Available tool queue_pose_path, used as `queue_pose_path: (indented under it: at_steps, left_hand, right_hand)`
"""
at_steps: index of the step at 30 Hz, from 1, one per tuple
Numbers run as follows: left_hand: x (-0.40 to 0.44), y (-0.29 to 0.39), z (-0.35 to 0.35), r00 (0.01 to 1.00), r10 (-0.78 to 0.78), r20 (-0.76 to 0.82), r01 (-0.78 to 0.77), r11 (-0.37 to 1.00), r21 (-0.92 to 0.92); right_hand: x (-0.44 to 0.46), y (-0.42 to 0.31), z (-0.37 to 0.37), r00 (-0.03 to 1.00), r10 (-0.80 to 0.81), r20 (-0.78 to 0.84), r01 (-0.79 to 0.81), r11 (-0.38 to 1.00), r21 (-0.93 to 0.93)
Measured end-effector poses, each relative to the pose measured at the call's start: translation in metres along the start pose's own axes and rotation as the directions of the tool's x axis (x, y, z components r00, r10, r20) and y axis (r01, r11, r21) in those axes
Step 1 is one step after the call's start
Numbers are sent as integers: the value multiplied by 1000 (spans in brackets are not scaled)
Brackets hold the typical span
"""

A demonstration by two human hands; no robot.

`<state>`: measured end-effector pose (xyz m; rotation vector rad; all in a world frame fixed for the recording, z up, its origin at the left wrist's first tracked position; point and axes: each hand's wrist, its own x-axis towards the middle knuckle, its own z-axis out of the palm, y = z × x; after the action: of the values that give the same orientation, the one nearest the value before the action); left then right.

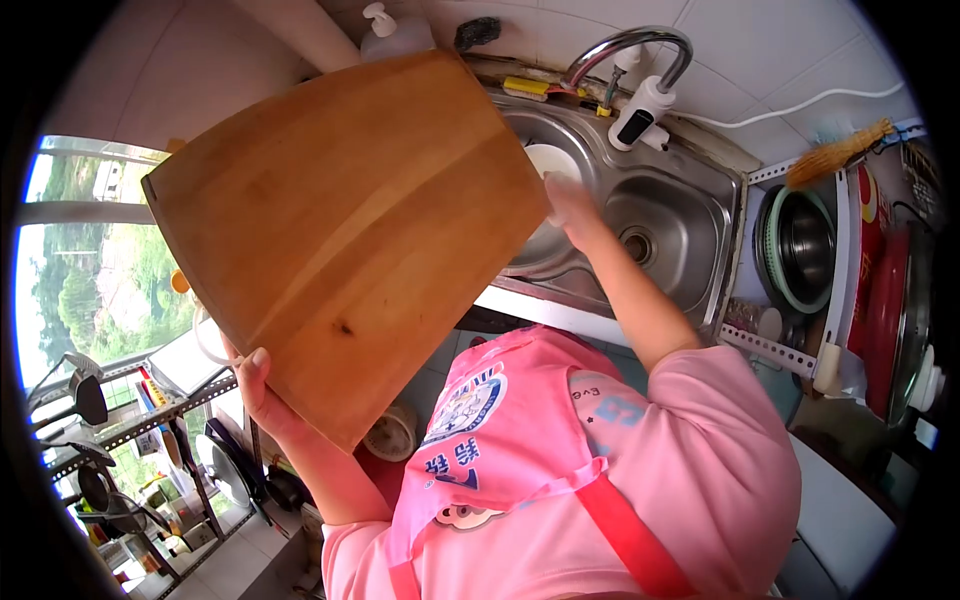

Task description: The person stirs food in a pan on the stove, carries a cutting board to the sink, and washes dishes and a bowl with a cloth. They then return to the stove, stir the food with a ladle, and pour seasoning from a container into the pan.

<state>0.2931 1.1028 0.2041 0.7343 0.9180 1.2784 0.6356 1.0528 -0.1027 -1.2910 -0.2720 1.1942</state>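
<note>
A large wooden cutting board (340, 220) is held up at a tilt in front of me, over the left part of the sink. My left hand (258, 395) grips its lower left edge, thumb on the near face and the other fingers hidden behind. At the right edge is my right hand (570, 208), closed on the board and blurred by motion. Partly covered by the board, a white bowl or plate (555, 160) sits in the left basin of the steel sink (690, 185).
A curved faucet (645, 105) rises behind the sink, near a yellow sponge (527, 86) and a pump bottle (395, 38). Stacked bowls (800, 250) stand on the right shelf. To the left, a metal rack (180, 410) carries pans and utensils. A bucket (392, 435) is below the board.
</note>
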Motion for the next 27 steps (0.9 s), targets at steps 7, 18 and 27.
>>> queue_pose_path:
  at_steps: [7, 18, 27]
  left_hand:
    - [-5, -13, 25, 976, 76, 203, -88, 995, 53]
    - [-4, -30, 31, 934, 137, 329, -175, 981, 89]
    - [-15, -24, 32, 967, 92, 237, -105, 993, 44]
  right_hand:
    - [-5, 29, 14, 997, -21, -79, 62, 826, 560]
    - [-176, -31, 97, 857, 119, 502, -162, 986, 43]
    - [-186, -76, 157, 191, -719, 668, 982, 133, -138]
